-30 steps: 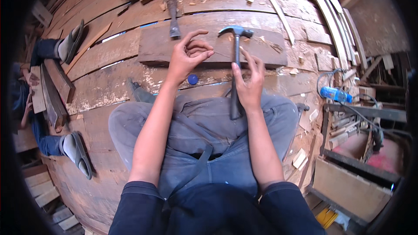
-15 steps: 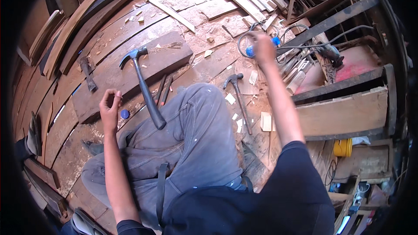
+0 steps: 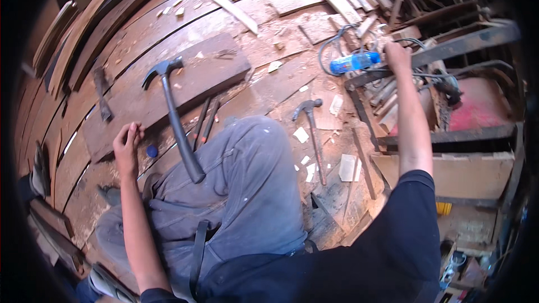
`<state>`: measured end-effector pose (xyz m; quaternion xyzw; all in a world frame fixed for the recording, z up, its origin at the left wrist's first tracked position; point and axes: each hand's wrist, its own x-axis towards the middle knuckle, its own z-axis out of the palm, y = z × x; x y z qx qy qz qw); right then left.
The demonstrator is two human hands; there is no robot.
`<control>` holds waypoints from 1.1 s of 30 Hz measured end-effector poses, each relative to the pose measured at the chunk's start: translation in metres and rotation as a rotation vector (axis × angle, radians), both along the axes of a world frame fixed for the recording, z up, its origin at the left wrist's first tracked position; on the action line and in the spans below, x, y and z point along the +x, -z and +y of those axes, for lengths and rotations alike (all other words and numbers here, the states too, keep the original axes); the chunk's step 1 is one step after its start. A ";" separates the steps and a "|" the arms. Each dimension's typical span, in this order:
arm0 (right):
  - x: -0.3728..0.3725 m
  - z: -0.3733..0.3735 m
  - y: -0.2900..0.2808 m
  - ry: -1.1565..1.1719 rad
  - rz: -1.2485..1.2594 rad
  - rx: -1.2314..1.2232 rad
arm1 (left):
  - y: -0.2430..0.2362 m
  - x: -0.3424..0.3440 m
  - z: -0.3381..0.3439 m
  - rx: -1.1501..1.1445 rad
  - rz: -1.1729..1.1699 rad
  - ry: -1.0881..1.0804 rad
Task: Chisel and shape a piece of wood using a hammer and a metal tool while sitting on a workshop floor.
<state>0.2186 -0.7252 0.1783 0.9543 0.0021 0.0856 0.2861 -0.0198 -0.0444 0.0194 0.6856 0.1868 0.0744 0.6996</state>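
Note:
My left hand point(image 3: 128, 145) hovers beside a thick dark wooden beam point(image 3: 208, 67), its fingers curled in toward the thumb. What it holds, if anything, is too small to make out. Near it lies a round blue cap point(image 3: 151, 151). Stretched out to the right, my right hand point(image 3: 397, 58) is at a dark frame bar, just past the end of a blue-labelled plastic bottle point(image 3: 353, 63). Its fingertips are mostly hidden. A large claw hammer point(image 3: 178, 118) rests with its head on the beam and its handle end against my leg.
A smaller hammer point(image 3: 313, 134) lies on the plank floor among wood chips. Two thin rods point(image 3: 206, 120) lie near my knee. A chisel-like tool point(image 3: 103, 95) rests left of the beam. Long boards point(image 3: 112, 28) are stacked at the left, and a metal frame point(image 3: 443, 50) stands at the right.
My right hand has moved right, off the bottle it covered before, and the bottle now shows whole. My left hand has shifted slightly left. The view has shifted a little.

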 end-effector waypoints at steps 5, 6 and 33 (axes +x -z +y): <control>0.001 0.075 0.000 -0.183 0.078 0.188 | 0.000 0.007 -0.006 -0.069 0.006 -0.018; 0.005 0.084 0.014 -0.317 0.076 0.413 | 0.001 0.010 -0.008 -0.093 -0.011 -0.020; -0.106 0.497 0.099 -0.236 0.920 1.863 | -0.016 0.019 -0.020 -0.215 -0.244 -0.010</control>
